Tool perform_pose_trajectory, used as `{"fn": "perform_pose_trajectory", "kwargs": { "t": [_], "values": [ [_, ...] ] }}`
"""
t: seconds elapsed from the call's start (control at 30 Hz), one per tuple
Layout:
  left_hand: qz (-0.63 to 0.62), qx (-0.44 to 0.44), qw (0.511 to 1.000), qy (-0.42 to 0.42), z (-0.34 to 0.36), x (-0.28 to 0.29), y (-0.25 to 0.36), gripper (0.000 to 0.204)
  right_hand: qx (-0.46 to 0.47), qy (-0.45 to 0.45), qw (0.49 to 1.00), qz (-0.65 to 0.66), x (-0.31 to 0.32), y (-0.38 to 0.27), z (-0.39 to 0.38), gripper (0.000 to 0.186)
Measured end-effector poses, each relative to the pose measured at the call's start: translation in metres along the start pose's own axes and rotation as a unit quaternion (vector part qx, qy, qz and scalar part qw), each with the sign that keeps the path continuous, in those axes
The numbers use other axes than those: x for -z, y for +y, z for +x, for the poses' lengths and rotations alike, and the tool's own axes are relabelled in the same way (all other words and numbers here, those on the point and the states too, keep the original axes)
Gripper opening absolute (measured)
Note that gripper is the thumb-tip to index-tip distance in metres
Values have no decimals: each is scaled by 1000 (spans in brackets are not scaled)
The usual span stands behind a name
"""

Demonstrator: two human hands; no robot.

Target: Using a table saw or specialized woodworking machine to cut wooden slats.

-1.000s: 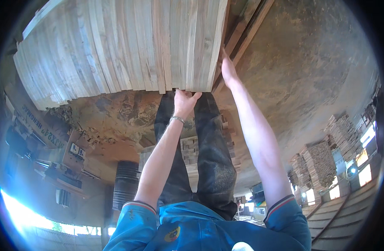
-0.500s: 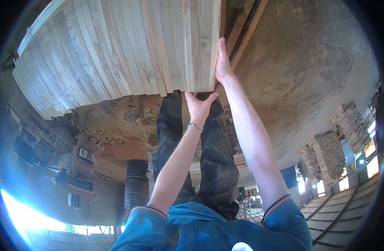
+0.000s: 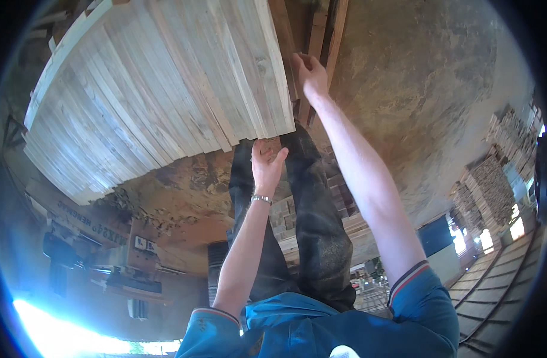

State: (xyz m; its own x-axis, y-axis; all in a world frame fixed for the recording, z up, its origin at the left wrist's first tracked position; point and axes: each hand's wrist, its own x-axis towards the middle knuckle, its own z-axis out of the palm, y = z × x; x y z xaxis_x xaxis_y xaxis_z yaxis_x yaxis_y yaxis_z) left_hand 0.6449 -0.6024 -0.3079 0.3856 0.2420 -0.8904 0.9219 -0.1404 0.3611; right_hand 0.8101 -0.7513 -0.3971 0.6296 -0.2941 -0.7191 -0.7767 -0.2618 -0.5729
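Observation:
A broad row of pale wooden strips, packed side by side, fills the upper left. My left hand is open just below the row's lower edge, thumb and fingers spread, with nothing visible in it. My right hand hovers just right of the row's end, over dark timber beams, its fingers loosely bent and apart, with no held thing visible. My legs in dark, dusty trousers show beneath and behind my forearms.
Long beams lie right of the row on the stained floor. Stacks of cut wood stand at the right. Machinery is at the left, a ribbed dark drum beside my left forearm. More wood blocks lie behind my legs.
My right hand has come away from the strips' end face, its fingers now bent. My left hand has dropped slightly from the lower edge. The row appears shifted left and more slanted in view.

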Motion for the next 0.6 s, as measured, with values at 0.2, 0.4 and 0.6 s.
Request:
{"fn": "perform_pose_trajectory", "kwargs": {
  "t": [0.2, 0.4, 0.6],
  "values": [
    [-9, 7, 996, -87, 13, 26, -39, 73, -16, -46, 999, -2, 3, 20, 86, 80],
    [18, 37, 988, -151, 7, 18, -28, 47, -18, -132, 984, 116, -21, 33, 142, 61],
    [62, -4, 978, -198, -1, 33, -21, 40, -19, -210, 965, 155, -12, 28, 146, 56]
  ]
}}
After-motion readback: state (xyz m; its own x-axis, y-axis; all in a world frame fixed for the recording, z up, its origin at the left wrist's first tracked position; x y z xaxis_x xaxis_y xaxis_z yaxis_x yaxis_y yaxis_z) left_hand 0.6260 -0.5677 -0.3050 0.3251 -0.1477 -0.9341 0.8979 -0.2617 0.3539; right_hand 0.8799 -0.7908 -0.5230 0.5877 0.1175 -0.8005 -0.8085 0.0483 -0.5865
